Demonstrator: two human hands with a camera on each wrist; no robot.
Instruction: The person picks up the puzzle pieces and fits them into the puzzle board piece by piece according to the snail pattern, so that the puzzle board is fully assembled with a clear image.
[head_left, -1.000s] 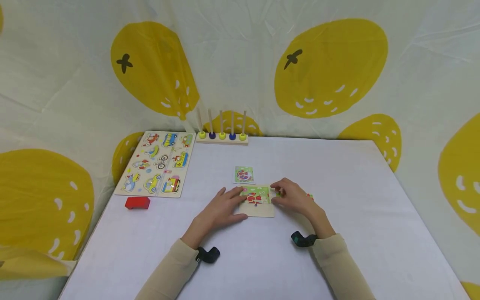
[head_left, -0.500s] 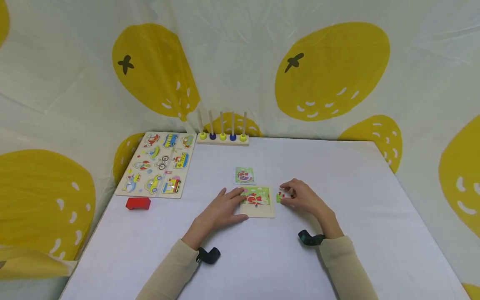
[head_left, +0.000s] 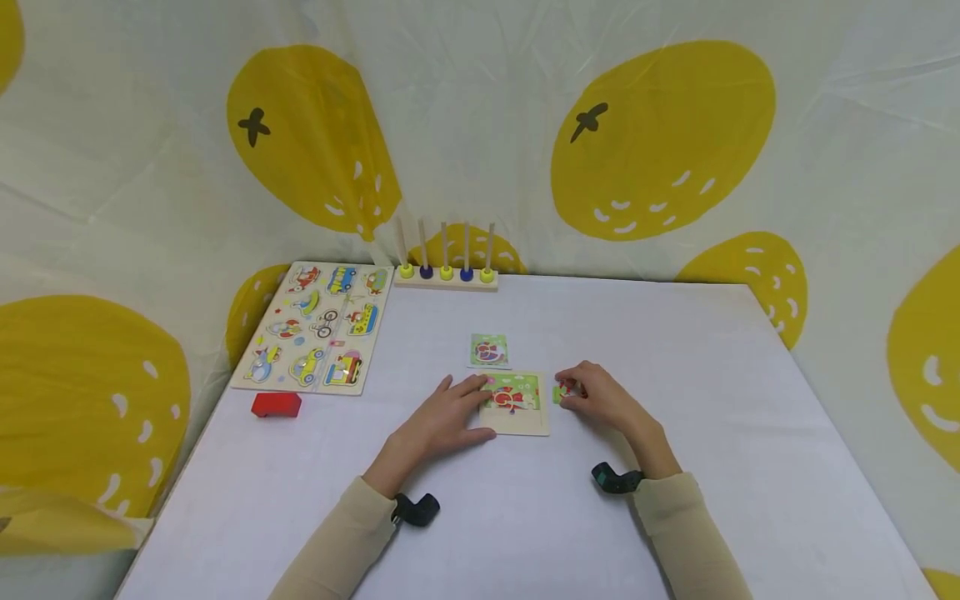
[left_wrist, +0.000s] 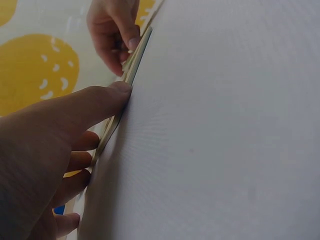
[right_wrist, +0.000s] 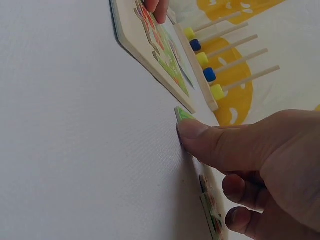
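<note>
A thin green-and-red puzzle piece (head_left: 557, 394), its green end pointing left and its long axis hidden, was pinched in my right hand (head_left: 606, 402), just right of the flat wooden board (head_left: 517, 424). My left hand (head_left: 441, 419) rested, fingers extended, on its left side. The table (head_left: 517, 517) was white, finely textured; creased sheeting (head_left: 465, 108) with yellow fruit rose beyond.

The counter (head_left: 487, 517) carries one far rack (head_left: 446, 284), five pegs (head_left: 444, 242) and five beads (head_left: 447, 272) — three yellow, two blue — plus one left picture board (head_left: 288, 353), one red block (head_left: 276, 405), one picture card (head_left: 489, 351), one puzzle tray (head_left: 517, 424) and at least two loose puzzle pieces (head_left: 557, 394).
</note>
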